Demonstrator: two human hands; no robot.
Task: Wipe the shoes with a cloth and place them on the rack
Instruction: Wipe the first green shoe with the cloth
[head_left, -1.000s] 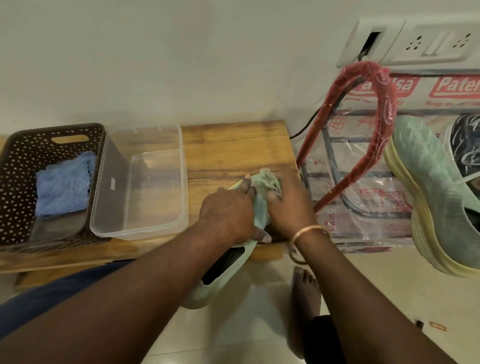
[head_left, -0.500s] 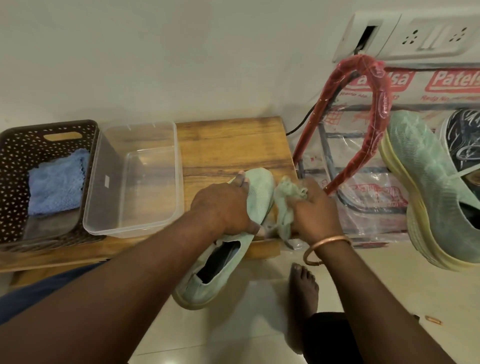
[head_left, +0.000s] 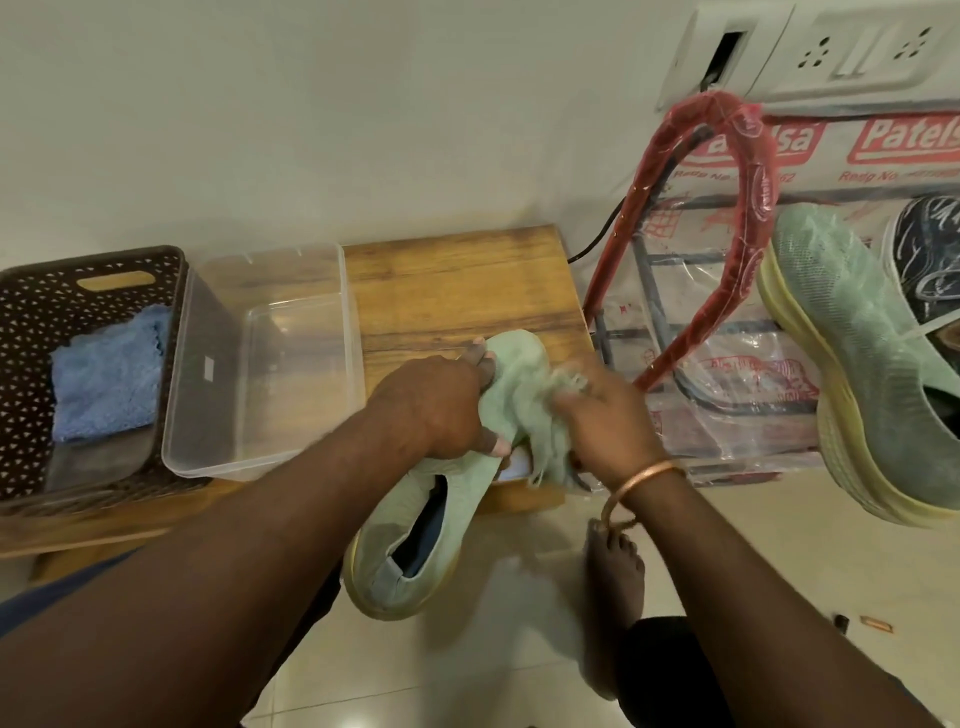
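Floor: open tile in front of the rack and to the right of the bare foot. Worktop (low, wooden, back edge at the wall): left part is taken by a brown basket and a clear tub side by side. Only the right end is bare, and both hands are over its front-right corner. Rack stands just right of the worktop, plastic-wrapped, with a red-wrapped hoop at its near end and a narrow gap between the two edges. Second green shoe lies tilted on the rack, near end sticking out past the rack's front edge, with a dark shoe just behind it. Green shoe: toe over the worktop corner, heel off the front edge above the floor; can't tell if the toe touches wood. Left hand is clamped on the forefoot, fingers over the top, thumb on the near side. Right hand is bunched tight on the green cloth, pressing it to the shoe's right flank, close to the hoop. Blue cloth is folded in the basket. Versus 0.5 s ago: cloth sat beside the shoe on the right and now overlaps the flank; hands closer together. Green shoe, tub, basket unmoved.
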